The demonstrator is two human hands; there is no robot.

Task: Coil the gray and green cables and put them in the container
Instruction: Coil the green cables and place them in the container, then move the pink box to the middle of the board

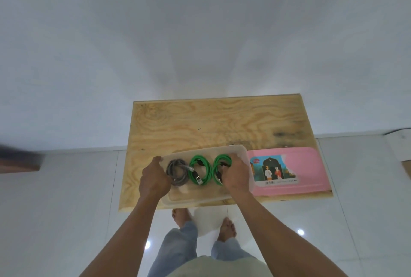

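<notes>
A clear plastic container (pixel 235 151) sits near the front edge of a plywood table (pixel 211 121). Inside it lie three coils side by side: a gray cable (pixel 176 171) at the left, a green cable (pixel 200 171) in the middle and another green cable (pixel 219 169) at the right. My left hand (pixel 153 179) grips the container's left rim, beside the gray coil. My right hand (pixel 236 175) grips the right side, its fingers curled over the rim next to the right green coil.
A pink lid (pixel 307 172) with a printed label lies flat on the table just right of the container. The table stands on a white tiled floor against a white wall. A dark brown object (pixel 17 159) shows at the far left.
</notes>
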